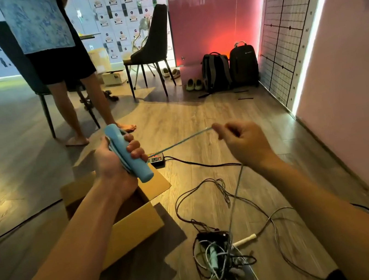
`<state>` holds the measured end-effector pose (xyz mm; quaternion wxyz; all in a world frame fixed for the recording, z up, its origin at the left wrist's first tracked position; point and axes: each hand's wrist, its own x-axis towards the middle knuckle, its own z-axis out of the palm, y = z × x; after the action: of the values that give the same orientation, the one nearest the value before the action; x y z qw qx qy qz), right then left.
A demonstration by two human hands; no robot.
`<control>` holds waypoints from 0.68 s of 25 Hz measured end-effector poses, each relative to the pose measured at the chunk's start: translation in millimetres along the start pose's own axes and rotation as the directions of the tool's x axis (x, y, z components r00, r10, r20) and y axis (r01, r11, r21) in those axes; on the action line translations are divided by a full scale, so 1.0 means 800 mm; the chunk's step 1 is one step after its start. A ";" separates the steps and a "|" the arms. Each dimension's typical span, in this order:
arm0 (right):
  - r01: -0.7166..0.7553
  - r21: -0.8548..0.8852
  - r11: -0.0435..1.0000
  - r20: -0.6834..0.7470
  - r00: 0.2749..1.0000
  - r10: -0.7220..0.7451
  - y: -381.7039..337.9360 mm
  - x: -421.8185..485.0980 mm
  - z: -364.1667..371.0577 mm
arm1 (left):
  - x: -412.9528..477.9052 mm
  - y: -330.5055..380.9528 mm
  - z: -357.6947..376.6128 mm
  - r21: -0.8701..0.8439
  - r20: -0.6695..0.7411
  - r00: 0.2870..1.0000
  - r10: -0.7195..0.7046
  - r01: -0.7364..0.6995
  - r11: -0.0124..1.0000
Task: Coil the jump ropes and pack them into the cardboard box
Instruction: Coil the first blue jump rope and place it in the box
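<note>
Blue handle [142, 170] in L hand [113, 162], rope [179, 142] in R hand [246, 145]

Left hand [116, 165]: I see it gripping the blue handle [144, 174], over the cardboard box [137, 229].
Right hand [245, 143]: pinching the rope [179, 142], taut between my hands.
Near floor: tangled ropes [220, 252], right of box.

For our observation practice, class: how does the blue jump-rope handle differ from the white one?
The blue handle looks thicker, the white handle slimmer. The left hand grips the blue handle in the air; the white handle lies on the floor beside tangled ropes. Both are jump-rope handles.
</note>
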<state>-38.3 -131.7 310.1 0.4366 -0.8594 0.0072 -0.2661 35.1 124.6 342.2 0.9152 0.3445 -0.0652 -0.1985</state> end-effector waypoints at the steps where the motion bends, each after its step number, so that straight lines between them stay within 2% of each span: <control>1: 0.054 0.024 0.998 -0.085 0.995 -0.052 -0.002 0.006 -0.002 | -0.001 0.000 0.003 -0.004 0.005 1.000 -0.006 0.006 1.000; 4: -0.010 -0.138 0.990 0.113 0.993 0.025 0.000 0.004 0.001 | -0.005 -0.001 0.006 0.141 -0.040 0.990 -0.132 0.137 0.980; 5: -0.010 -0.127 0.992 0.007 1.000 0.011 0.004 0.006 -0.002 | -0.007 -0.003 0.006 0.248 -0.058 0.976 -0.212 0.220 0.943; 6: -0.001 -0.054 0.999 -0.192 0.981 -0.009 0.005 0.011 -0.010 | -0.012 -0.006 0.006 0.363 -0.070 0.957 -0.283 0.288 0.886; 7: 0.014 0.008 1.000 -0.354 0.935 -0.010 0.006 0.015 -0.021 | -0.016 -0.007 0.005 0.444 -0.069 0.942 -0.329 0.324 0.835; 8: -0.011 0.017 1.000 -0.375 0.927 0.016 0.010 0.020 -0.032 | -0.020 -0.007 0.005 0.468 -0.048 0.936 -0.350 0.331 0.820; 10: -0.212 -0.137 0.968 -0.120 0.973 0.196 0.028 0.012 -0.039 | -0.026 -0.004 0.012 0.351 0.062 0.942 -0.331 0.290 0.890; 11: -0.295 -0.234 0.926 -0.002 0.953 0.303 0.040 0.004 -0.036 | -0.026 -0.002 0.016 0.235 0.119 0.951 -0.284 0.251 0.939; 12: -0.346 -0.276 0.897 0.058 0.925 0.375 0.047 -0.002 -0.034 | -0.025 0.001 0.019 0.113 0.155 0.964 -0.215 0.199 0.973; 14: -0.366 -0.275 0.889 0.107 0.907 0.407 0.050 -0.002 -0.034 | -0.018 0.003 0.020 -0.134 0.153 0.987 -0.051 0.072 0.988; 16: -0.325 -0.319 0.890 0.256 0.875 0.411 0.039 -0.002 -0.038 | -0.010 0.002 0.013 -0.349 0.059 0.993 0.102 -0.075 0.934; 17: -0.301 -0.345 0.889 0.350 0.837 0.420 0.035 -0.004 -0.038 | -0.004 0.002 0.008 -0.397 -0.008 0.986 0.166 -0.155 0.905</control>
<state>-49.4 -170.9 302.3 0.3464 -0.9310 0.1143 0.0144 31.0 123.2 348.6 0.9782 0.1430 -0.0639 -0.1360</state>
